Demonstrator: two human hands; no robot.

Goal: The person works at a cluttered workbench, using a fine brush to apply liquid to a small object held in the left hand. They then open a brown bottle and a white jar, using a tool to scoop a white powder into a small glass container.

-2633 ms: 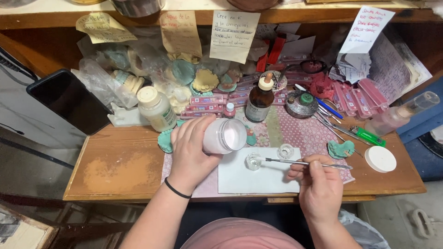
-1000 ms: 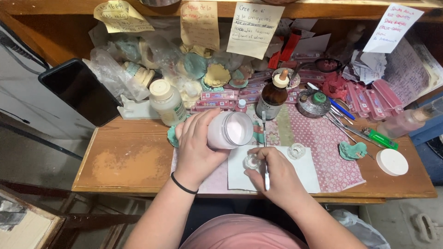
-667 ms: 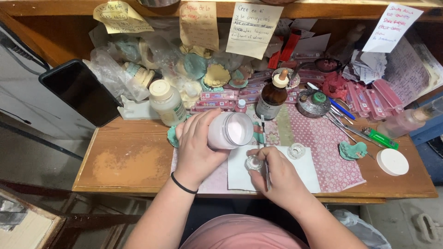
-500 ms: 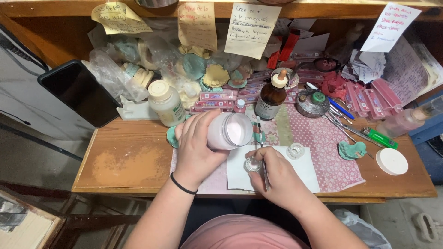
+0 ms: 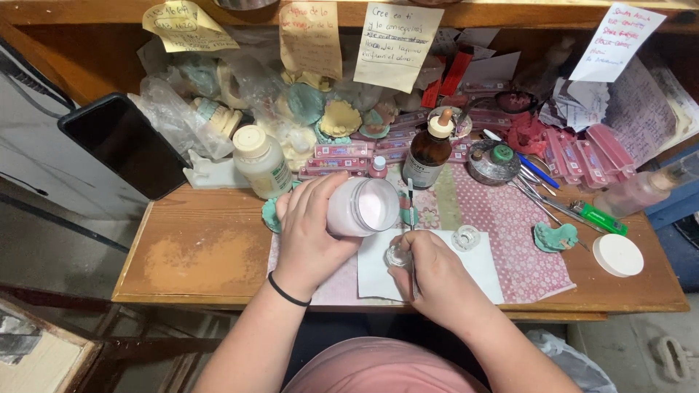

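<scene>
- The left hand [image 5: 309, 236] is wrapped around a pale pink jar [image 5: 362, 207], fingers clenched round its body, and holds it tipped on its side with the open mouth facing right.
- Just below and to the right of that mouth, the right hand [image 5: 437, 280] grips a thin metal spatula [image 5: 411, 218]; the shaft rises past the fingers, its tip just beside the jar's rim.
- The right thumb and fingertips also touch a small clear glass cup [image 5: 398, 255], which sits just under the jar's mouth on a white paper sheet [image 5: 486, 263].
- A second small glass cup [image 5: 466, 237] stands on the same sheet, to the right of the right hand.
- Beyond the jar, away from the person, stands a brown dropper bottle [image 5: 428, 151], and to the left of that a white plastic bottle [image 5: 261, 162].
- Farther right of both hands lie a green dental mould [image 5: 555, 236] and a white round lid [image 5: 617, 255] on the wooden desk [image 5: 196, 251].
- A black band [image 5: 285, 291] circles the left wrist.
</scene>
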